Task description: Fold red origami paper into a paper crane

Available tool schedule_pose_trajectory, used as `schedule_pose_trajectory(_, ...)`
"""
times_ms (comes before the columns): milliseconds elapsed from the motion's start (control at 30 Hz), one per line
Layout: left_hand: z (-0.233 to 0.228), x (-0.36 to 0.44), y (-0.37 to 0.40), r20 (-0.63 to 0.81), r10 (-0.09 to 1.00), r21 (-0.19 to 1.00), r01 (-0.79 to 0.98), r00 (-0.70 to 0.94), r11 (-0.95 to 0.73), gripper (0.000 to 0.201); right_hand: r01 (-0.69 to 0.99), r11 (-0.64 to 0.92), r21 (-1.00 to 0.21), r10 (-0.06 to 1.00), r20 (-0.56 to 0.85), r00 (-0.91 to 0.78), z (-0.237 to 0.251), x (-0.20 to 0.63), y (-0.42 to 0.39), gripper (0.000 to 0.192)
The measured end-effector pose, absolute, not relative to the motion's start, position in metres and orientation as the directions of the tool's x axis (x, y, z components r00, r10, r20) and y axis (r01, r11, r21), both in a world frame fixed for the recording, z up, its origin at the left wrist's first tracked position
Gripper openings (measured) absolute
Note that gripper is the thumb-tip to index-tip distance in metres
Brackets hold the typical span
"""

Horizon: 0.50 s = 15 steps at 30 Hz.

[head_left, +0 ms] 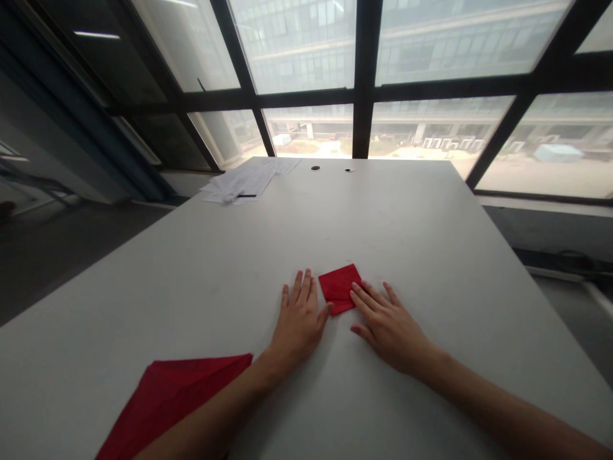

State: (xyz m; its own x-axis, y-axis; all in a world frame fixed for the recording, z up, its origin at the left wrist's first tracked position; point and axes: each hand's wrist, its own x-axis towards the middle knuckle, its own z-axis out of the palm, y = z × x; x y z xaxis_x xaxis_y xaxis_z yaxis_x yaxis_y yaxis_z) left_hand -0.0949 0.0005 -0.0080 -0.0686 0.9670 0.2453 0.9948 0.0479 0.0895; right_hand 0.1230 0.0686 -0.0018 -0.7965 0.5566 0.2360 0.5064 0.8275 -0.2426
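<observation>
A small folded piece of red paper (339,285), roughly square, lies flat on the white table between my hands. My left hand (300,313) rests palm down at its left side, fingers stretched forward, the thumb at the paper's lower left corner. On the right edge of the paper lie the fingertips of my right hand (385,322), which is flat with its fingers spread and its thumb apart. A larger red sheet (167,396) with a crease lies at the lower left, partly hidden under my left forearm.
White printed papers (249,179) are piled at the table's far left corner. Two round holes, one of them a dark cable hole (315,168), sit near the far edge of the white table (407,217). Beyond stand dark-framed windows (361,76), with a blue curtain (96,108) at left.
</observation>
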Motion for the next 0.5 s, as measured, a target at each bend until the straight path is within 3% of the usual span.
schedule_pose_trajectory(67, -0.005, -0.094, 0.001, 0.272, 0.961, 0.115, 0.993, -0.057, 0.026, 0.058, 0.508, 0.826, -0.245, 0.559, 0.239, -0.794, -0.002, 0.122, 0.068, 0.060)
schedule_pose_trajectory(233, 0.002, -0.081, -0.004, 0.176, 0.944, 0.124, 0.945, 0.280, -0.304, 0.058, 0.509, 0.820, -0.262, 0.565, 0.232, -0.792, -0.002, 0.121, 0.065, 0.064)
schedule_pose_trajectory(367, 0.002, -0.078, -0.006, 0.142, 0.947, 0.135, 0.943, 0.287, -0.305, 0.060, 0.488, 0.813, -0.319, 0.567, 0.235, -0.790, -0.001, 0.122, 0.068, 0.056)
schedule_pose_trajectory(500, 0.007, -0.084, -0.002, 0.137, 0.951, 0.189, 0.935, 0.278, -0.300, 0.050, 0.509, 0.745, -0.432, 0.650, 0.295, -0.701, -0.002, 0.124, 0.083, 0.047)
